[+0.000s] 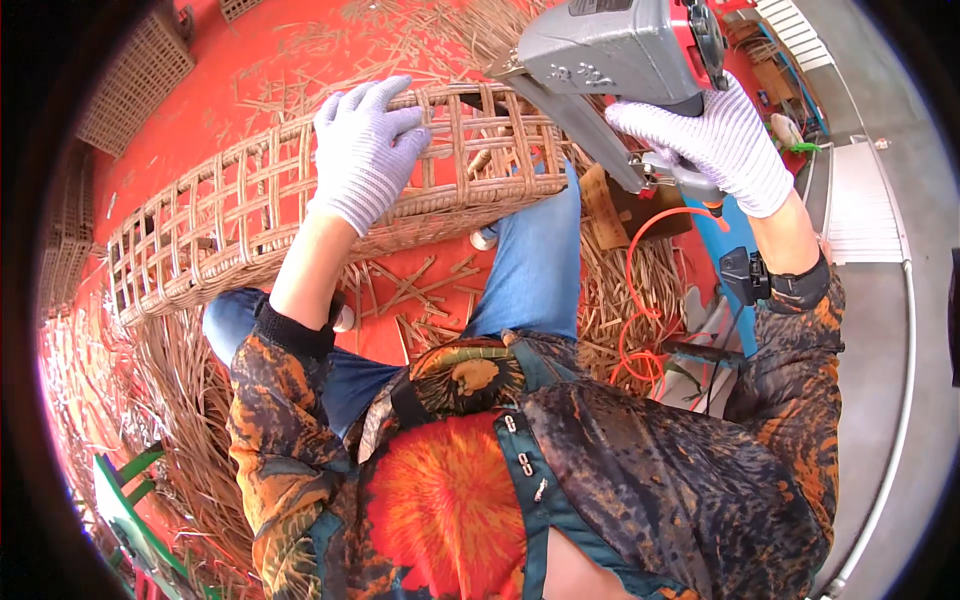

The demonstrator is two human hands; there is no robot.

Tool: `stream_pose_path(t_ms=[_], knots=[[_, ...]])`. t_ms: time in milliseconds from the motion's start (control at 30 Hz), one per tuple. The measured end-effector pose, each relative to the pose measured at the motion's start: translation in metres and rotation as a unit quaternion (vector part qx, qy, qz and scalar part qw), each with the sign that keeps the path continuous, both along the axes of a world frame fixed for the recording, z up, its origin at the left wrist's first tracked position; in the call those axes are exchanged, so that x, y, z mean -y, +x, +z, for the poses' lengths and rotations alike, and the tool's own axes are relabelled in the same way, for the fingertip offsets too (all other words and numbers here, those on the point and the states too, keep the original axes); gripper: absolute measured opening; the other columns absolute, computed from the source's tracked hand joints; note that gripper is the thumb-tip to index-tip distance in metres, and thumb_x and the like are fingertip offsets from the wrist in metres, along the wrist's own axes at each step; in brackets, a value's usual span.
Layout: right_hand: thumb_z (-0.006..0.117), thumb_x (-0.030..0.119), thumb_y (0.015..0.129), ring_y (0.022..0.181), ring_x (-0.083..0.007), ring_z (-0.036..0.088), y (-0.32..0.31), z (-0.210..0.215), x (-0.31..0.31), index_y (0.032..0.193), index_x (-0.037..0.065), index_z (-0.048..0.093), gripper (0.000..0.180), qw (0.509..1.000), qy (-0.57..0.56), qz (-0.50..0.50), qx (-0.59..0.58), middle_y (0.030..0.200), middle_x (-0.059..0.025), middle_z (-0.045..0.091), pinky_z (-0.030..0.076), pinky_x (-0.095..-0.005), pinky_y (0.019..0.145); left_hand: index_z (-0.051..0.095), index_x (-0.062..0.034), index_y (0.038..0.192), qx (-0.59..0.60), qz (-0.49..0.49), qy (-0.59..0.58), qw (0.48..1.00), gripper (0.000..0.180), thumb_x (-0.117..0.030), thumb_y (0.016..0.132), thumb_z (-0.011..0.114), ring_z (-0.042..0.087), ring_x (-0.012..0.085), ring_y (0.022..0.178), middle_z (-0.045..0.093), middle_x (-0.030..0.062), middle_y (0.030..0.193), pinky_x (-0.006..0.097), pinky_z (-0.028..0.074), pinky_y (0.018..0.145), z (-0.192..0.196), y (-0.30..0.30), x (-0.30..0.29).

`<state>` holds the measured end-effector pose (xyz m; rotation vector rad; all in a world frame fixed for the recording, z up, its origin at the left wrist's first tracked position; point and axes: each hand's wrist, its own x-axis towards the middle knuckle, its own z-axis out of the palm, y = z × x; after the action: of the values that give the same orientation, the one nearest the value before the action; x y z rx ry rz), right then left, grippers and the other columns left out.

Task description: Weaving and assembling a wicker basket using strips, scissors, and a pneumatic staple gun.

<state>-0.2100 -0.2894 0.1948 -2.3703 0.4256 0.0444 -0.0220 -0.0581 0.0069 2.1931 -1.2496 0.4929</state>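
Note:
A long wicker basket (240, 190) with an open lattice weave lies across my knees, slanting from lower left to upper right. Over its far edge rests my left hand (365, 155) in a striped white glove, fingers spread and fairly straight; whether the fingertips hook round the rim is hidden. My right hand (735, 150), gloved likewise, is closed round the handle of a grey and red nail gun (600, 55). The tool's long angled magazine (585, 120) reaches toward the basket's right end. Its nose is hard to make out against the weave.
An orange coiled air hose (628, 290) hangs below the nail gun. Loose cane strips (430, 290) litter the red floor (235, 60), with a heap of strands (190, 400) at lower left. More wicker baskets (135, 85) stand at far left. A white pipe (905, 400) runs along the right.

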Motion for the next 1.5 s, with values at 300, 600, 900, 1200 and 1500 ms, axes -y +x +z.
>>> stream_pose_path(t_ms=[300, 600, 900, 1200, 1500], knots=[[0.086, 0.024, 0.080, 0.103, -0.0169, 0.066, -0.005, 0.003, -0.017, 0.130, 0.007, 0.061, 0.058, 0.995, -0.054, 0.068, 0.047, 0.115, -0.0070, 0.070, 0.054, -0.0355, 0.093, 0.074, -0.0107, 0.099, -0.046, -0.017, -0.130, 0.990, 0.021, -0.010, 0.077, 0.076, 0.065, 0.0319, 0.105, 0.070, 0.0099, 0.109, 0.044, 0.049, 0.093, 0.021, -0.010, -0.044], [0.083, 0.029, 0.084, 0.095, -0.0158, 0.068, 0.001, -0.009, -0.042, 0.113, 0.001, 0.071, 0.042, 0.984, -0.038, 0.175, 0.006, 0.102, -0.0098, 0.076, 0.053, -0.0327, 0.090, 0.076, -0.0229, 0.108, -0.039, -0.054, -0.015, 0.998, 0.039, -0.020, 0.069, 0.082, 0.059, 0.0246, 0.109, 0.067, -0.0014, 0.099, 0.044, 0.041, 0.099, 0.021, -0.046, -0.073], [0.085, 0.028, 0.083, 0.094, -0.0142, 0.067, 0.007, -0.011, -0.045, 0.115, 0.001, 0.071, 0.044, 0.985, -0.008, 0.169, -0.014, 0.104, -0.0097, 0.076, 0.053, -0.0328, 0.090, 0.077, -0.0266, 0.096, -0.039, 0.018, -0.045, 0.998, 0.032, -0.026, 0.066, 0.084, 0.058, 0.0238, 0.111, 0.064, -0.0034, 0.092, 0.047, 0.037, 0.101, 0.014, -0.061, -0.050], [0.084, 0.032, 0.082, 0.096, -0.0248, 0.071, 0.014, -0.019, -0.052, 0.114, 0.003, 0.071, 0.046, 0.977, -0.048, 0.208, 0.012, 0.104, -0.0137, 0.075, 0.054, -0.0358, 0.088, 0.076, -0.0191, 0.104, -0.036, -0.009, -0.054, 0.998, 0.036, -0.018, 0.069, 0.082, 0.062, 0.0261, 0.106, 0.066, 0.0008, 0.098, 0.044, 0.042, 0.095, 0.013, -0.059, -0.062], [0.084, 0.038, 0.080, 0.087, -0.0316, 0.072, 0.024, -0.019, -0.060, 0.113, 0.003, 0.071, 0.049, 0.962, -0.115, 0.244, 0.035, 0.095, -0.0165, 0.074, 0.056, -0.0370, 0.081, 0.074, -0.0144, 0.105, -0.045, 0.022, -0.063, 0.997, 0.037, -0.013, 0.068, 0.082, 0.062, 0.0272, 0.103, 0.067, 0.0037, 0.103, 0.043, 0.046, 0.091, 0.016, -0.054, -0.083]])
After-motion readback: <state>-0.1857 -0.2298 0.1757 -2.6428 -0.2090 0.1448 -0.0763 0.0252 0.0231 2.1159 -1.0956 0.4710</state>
